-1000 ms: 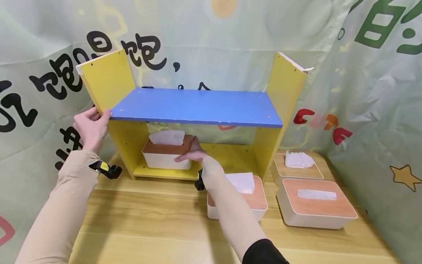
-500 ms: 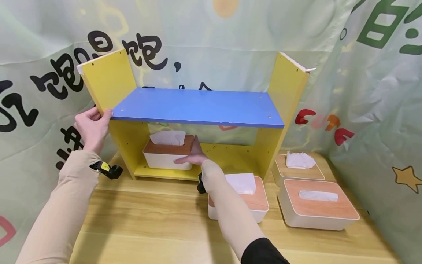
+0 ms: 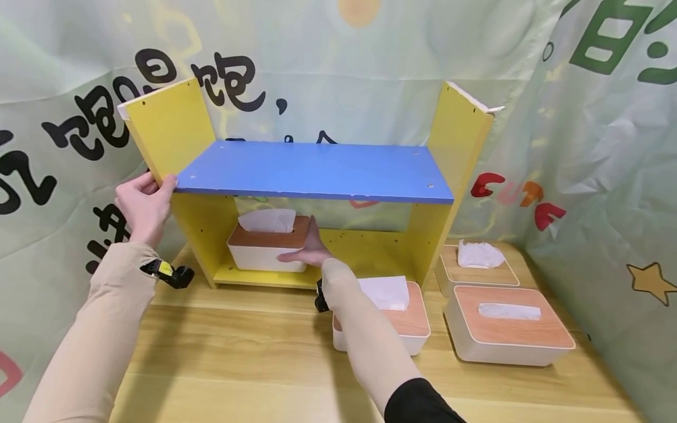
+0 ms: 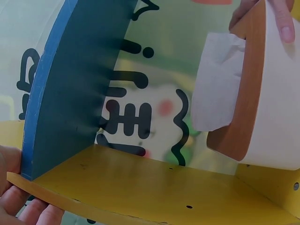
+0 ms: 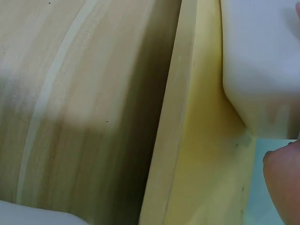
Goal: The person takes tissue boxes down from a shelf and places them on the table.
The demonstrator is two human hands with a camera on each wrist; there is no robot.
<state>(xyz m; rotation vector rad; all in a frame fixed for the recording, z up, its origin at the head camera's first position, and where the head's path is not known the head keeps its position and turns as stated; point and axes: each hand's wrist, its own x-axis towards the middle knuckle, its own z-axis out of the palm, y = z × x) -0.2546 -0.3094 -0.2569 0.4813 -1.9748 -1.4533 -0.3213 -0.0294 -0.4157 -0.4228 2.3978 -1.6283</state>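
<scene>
In the head view, a tissue box [image 3: 259, 258] with a white body and brown wood lid sits on the lower yellow board of a shelf [image 3: 317, 173], near its left side. A white tissue sticks up from the lid. My right hand [image 3: 312, 251] holds the box by its right end, thumb along the front face. My left hand [image 3: 144, 208] grips the shelf's left side panel beside the blue board's front corner. In the left wrist view, its fingers [image 4: 28, 208] wrap the yellow panel's edge. The right wrist view catches the box [image 5: 262, 61] and only part of the hand.
Right of the shelf stand a light-lidded tissue box [image 3: 476, 264] and a larger pinkish-lidded one [image 3: 513, 329]. Another tissue box [image 3: 415, 314] is partly behind my right forearm. All rest on a wooden table [image 3: 238, 358], with a printed cloth [image 3: 370, 106] hanging behind.
</scene>
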